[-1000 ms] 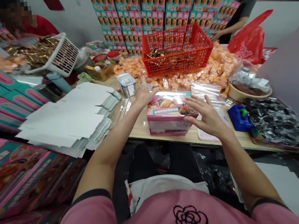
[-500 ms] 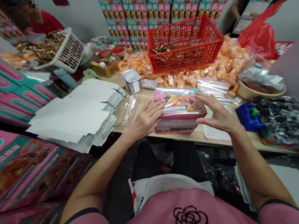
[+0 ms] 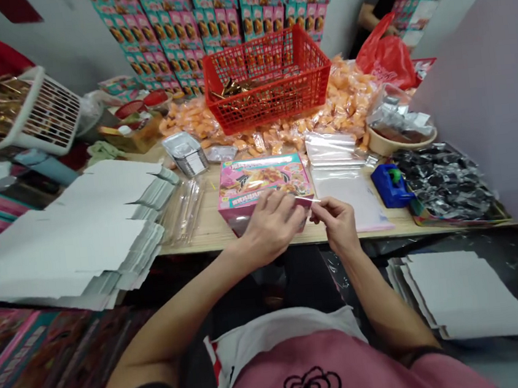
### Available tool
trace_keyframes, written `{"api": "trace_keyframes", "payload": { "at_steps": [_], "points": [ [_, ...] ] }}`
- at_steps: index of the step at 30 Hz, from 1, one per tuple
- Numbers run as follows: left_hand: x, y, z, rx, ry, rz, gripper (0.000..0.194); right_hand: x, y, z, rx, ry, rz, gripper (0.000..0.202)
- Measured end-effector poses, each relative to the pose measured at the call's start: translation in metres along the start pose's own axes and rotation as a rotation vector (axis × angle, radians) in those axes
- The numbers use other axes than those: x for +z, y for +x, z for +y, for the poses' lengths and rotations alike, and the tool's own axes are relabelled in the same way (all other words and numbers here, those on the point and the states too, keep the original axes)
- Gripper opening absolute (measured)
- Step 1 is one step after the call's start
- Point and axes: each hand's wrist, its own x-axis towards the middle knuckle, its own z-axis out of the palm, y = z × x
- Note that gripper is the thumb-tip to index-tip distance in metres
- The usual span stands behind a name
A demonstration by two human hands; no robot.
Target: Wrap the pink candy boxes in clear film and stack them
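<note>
A pink and teal printed box [image 3: 262, 178] stands on the wooden table in front of me, with shiny glare on its front. My left hand [image 3: 274, 226] lies against the box's front right part, fingers bent and close together; what they grip is hidden. Just off the box's right front corner, my right hand [image 3: 338, 222] pinches the end of a thin clear plastic strip [image 3: 308, 199], which runs towards the left fingers. Right of the box lie clear plastic bags [image 3: 338, 173]. A blue tape dispenser [image 3: 392, 187] sits farther right.
Flat white cartons [image 3: 68, 226] are stacked at left. Behind the box, a red basket [image 3: 272, 103] stands among orange wrapped packets [image 3: 341, 96]. Black packets [image 3: 447, 183] fill a tray at right. Printed boxes [image 3: 218, 25] rise at the back; a person's arm [image 3: 368, 19] shows far right.
Both hands have come from the box's two sides to its front right corner. The right hand has closed on a thin strip, and the left fingers have bent. The view has turned right.
</note>
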Motion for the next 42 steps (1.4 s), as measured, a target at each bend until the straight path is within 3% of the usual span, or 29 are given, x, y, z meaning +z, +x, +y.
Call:
{"api": "trace_keyframes", "payload": {
  "at_steps": [3,6,9,12,15,17,21,24,27,31,33,38,42],
  "points": [
    [0.016,0.025,0.009,0.087,0.052,-0.035,0.021,-0.001,-0.001,-0.01,-0.064,-0.032,-0.018,0.022],
    [0.018,0.036,0.01,0.107,0.031,-0.053,0.028,-0.005,-0.006,-0.013,-0.11,0.033,-0.055,0.028],
    [0.008,0.039,0.007,0.022,-0.092,-0.054,0.03,-0.007,-0.015,-0.011,-0.128,0.106,-0.049,0.027],
    [-0.007,0.041,0.004,-0.078,-0.273,-0.104,0.03,-0.003,-0.021,-0.008,-0.216,0.057,0.008,0.01],
    [-0.022,0.046,0.002,-0.127,-0.374,-0.156,0.03,-0.001,-0.018,-0.011,-0.433,-0.088,0.069,0.03],
    [-0.029,0.049,0.0,-0.137,-0.411,-0.186,0.029,-0.003,-0.01,-0.016,-0.507,-0.159,-0.024,0.031],
    [-0.038,0.053,-0.005,-0.201,-0.522,-0.293,0.028,-0.008,0.008,-0.027,-0.366,-0.012,-0.301,0.018],
    [-0.04,0.056,-0.009,-0.329,-0.626,-0.335,0.022,-0.008,0.013,-0.031,-0.277,0.066,-0.355,0.016],
    [-0.039,0.059,-0.012,-0.455,-0.727,-0.338,0.017,-0.006,0.012,-0.032,-0.276,0.052,-0.376,0.015],
    [-0.036,0.061,-0.017,-0.526,-0.915,-0.419,0.016,-0.008,0.011,-0.031,-0.293,-0.004,-0.403,0.012],
    [-0.034,0.06,-0.018,-0.558,-0.983,-0.468,0.016,-0.01,0.008,-0.032,-0.324,-0.053,-0.376,0.014],
    [-0.032,0.059,-0.016,-0.58,-0.99,-0.527,0.019,-0.01,-0.014,-0.037,-0.61,-0.327,-0.067,0.009],
    [-0.035,0.06,-0.011,-0.502,-0.864,-0.539,0.021,-0.005,-0.03,-0.039,-0.601,-0.41,-0.126,0.009]
  ]
}}
